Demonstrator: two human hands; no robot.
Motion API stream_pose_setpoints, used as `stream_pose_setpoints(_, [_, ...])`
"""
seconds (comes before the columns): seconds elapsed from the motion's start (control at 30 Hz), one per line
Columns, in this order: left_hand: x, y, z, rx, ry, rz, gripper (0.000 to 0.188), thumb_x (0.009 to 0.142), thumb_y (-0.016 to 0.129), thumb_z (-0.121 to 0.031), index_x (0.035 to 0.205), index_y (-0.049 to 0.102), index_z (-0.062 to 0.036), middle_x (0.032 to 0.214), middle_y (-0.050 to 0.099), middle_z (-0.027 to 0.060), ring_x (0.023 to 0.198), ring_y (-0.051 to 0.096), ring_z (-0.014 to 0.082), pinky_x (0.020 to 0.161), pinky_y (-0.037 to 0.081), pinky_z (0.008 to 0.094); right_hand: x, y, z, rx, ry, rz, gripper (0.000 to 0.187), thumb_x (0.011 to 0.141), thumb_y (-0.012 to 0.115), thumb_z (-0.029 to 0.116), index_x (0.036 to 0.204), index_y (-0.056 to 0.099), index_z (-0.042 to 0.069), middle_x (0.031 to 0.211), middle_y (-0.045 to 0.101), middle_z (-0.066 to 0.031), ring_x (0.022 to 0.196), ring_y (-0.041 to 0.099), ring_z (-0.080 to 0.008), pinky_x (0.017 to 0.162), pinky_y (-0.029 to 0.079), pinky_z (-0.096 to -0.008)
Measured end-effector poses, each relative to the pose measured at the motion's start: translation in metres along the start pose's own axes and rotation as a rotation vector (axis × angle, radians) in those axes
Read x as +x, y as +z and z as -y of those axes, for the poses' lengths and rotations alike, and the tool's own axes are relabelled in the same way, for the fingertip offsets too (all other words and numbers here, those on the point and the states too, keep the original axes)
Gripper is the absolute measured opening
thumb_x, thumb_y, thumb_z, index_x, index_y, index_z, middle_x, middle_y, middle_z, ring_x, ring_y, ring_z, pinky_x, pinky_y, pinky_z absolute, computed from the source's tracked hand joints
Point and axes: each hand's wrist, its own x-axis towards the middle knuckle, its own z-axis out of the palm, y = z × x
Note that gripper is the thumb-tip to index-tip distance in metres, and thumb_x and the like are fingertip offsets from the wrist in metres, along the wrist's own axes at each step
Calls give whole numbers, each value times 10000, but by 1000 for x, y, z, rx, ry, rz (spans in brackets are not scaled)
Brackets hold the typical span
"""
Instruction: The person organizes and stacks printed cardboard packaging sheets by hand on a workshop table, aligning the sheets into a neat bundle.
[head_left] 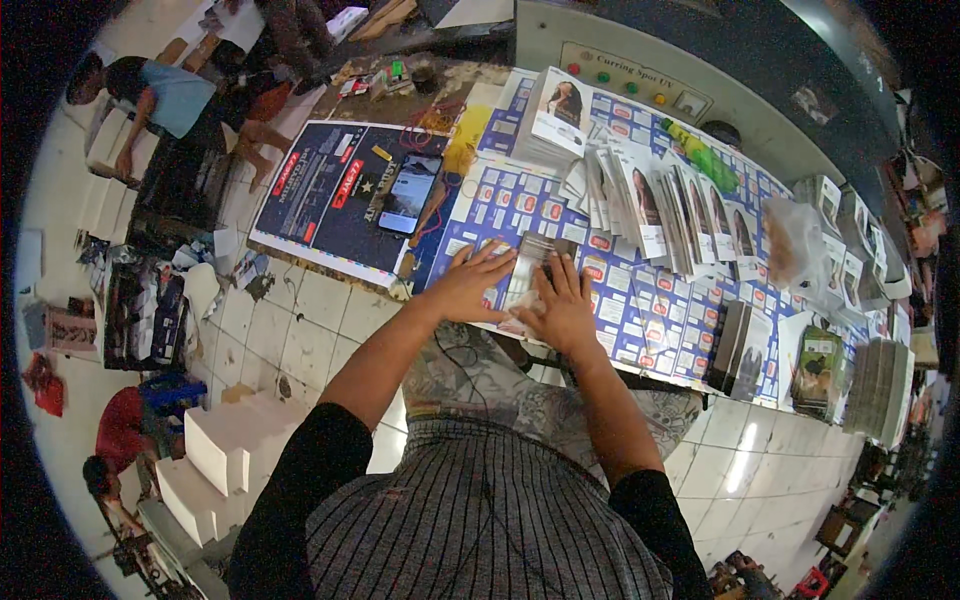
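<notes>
In front of me at the table's near edge lies a small flat printed packet (527, 268), greyish and dark with a shiny pale lower part, perhaps plastic film. My left hand (470, 283) lies on its left side, fingers spread, fingertips and thumb at its edge. My right hand (566, 306) rests over its right side, fingers stretched out and thumb reaching toward the left thumb. Part of the packet is hidden under both hands. Further off, rows of printed cards or booklets (640, 195) lean fanned out, beside a taller stack (552, 115) with a portrait on top.
Blue printed sheets (640, 340) cover the table. At left lie a dark poster sheet (330, 200) and a phone (411, 193). Dark-edged bundles (738, 348), a clear plastic bag (795, 240) and grey stacks (880, 390) stand right. A machine panel (640, 78) borders the back. Two people work at left.
</notes>
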Motion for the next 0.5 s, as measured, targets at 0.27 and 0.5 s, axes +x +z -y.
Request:
stream_pose_setpoints(0.27, [-3, 2, -1, -16, 3, 30, 923, 812, 693, -571, 1539, 355, -113, 1654, 215, 57, 1538, 86, 312, 1192, 91, 568, -2, 9, -3, 20, 8, -50, 577, 931, 571, 417, 1406, 525, 92, 1548, 369, -187, 1483, 255, -360, 1172, 166, -616])
stream_pose_setpoints(0.5, [-1, -2, -4, 3, 6, 76, 895, 820, 713, -533, 1539, 362, -132, 1657, 213, 35, 1541, 66, 317, 1192, 80, 560, -5, 14, -7, 24, -14, -103, 569, 952, 545, 427, 1408, 524, 87, 1556, 362, -177, 1482, 253, -355, 1174, 153, -617])
